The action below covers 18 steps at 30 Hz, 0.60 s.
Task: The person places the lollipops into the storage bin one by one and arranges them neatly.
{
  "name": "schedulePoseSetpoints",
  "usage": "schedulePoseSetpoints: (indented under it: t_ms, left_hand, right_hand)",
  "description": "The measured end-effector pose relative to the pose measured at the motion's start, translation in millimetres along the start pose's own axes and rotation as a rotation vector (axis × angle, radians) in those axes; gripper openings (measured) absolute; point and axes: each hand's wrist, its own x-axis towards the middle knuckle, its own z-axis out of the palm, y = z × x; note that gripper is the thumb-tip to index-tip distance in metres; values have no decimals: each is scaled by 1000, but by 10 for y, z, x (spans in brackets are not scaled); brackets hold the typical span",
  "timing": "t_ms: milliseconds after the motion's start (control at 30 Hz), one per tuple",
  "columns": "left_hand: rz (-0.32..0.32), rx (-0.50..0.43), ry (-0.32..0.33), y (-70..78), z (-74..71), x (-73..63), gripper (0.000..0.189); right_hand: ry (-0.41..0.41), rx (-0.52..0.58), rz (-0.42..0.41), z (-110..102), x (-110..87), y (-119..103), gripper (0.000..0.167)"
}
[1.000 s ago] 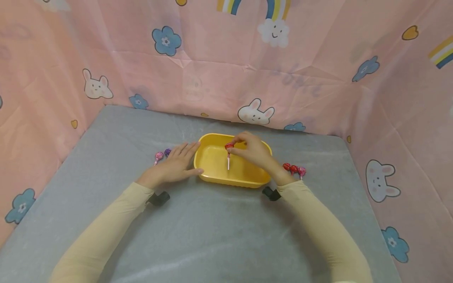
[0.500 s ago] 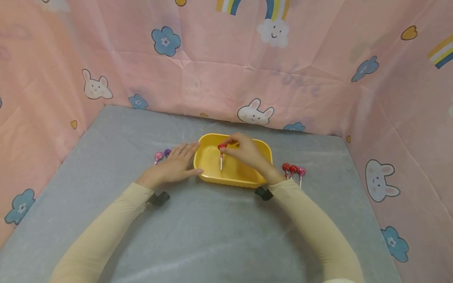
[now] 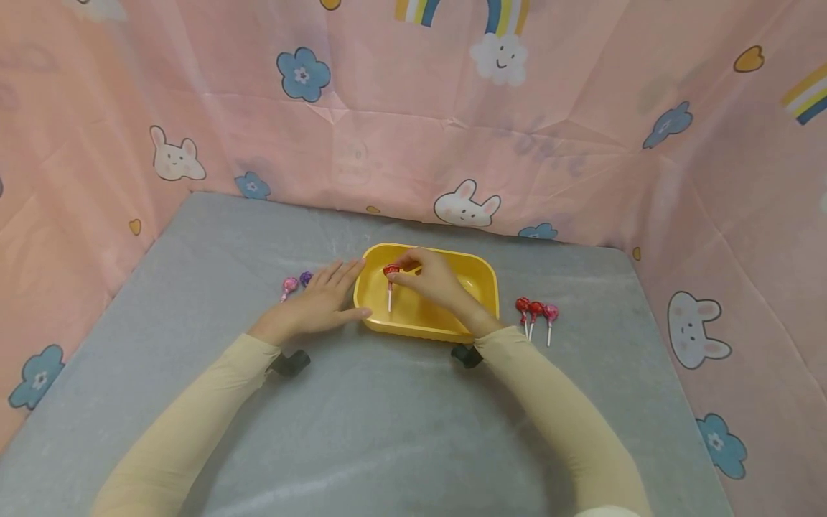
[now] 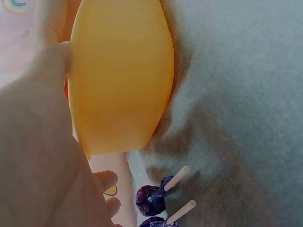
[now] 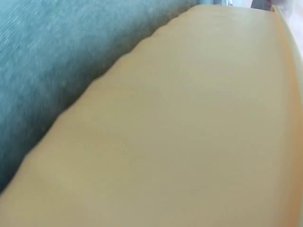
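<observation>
A yellow plastic basin (image 3: 429, 332) stands on the grey cloth in the head view. Over its left half my right hand (image 3: 433, 280) pinches a red-wrapped lollipop (image 3: 390, 271) by the head, its white stick pointing down. My left hand (image 3: 319, 301) lies with fingers spread at the basin's left end, thumb and fingertips at the rim. The left wrist view has the basin's outer wall (image 4: 120, 75) beside the left palm, with purple-wrapped lollipops (image 4: 150, 199) below. Only the basin's side fills the right wrist view; the right fingers are hidden there.
Right of the basin lie two red lollipops (image 3: 530, 307) and a pink one (image 3: 550, 313). Left of it, a pink lollipop (image 3: 290, 285) and a purple one (image 3: 306, 278) show beside the left hand. A pink patterned curtain (image 3: 388, 143) closes off the back and sides.
My right hand has moved left across the basin with the red lollipop. More of the lollipops on the right now shows. The left hand has stayed in place.
</observation>
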Motion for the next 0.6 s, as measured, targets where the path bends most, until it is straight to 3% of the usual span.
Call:
schedulePoseSetpoints:
  t_ms: [600]
  left_hand:
    - [20, 9, 13, -11, 21, 5, 94]
  right_hand:
    - [-3, 81, -3, 252, 47, 29, 22]
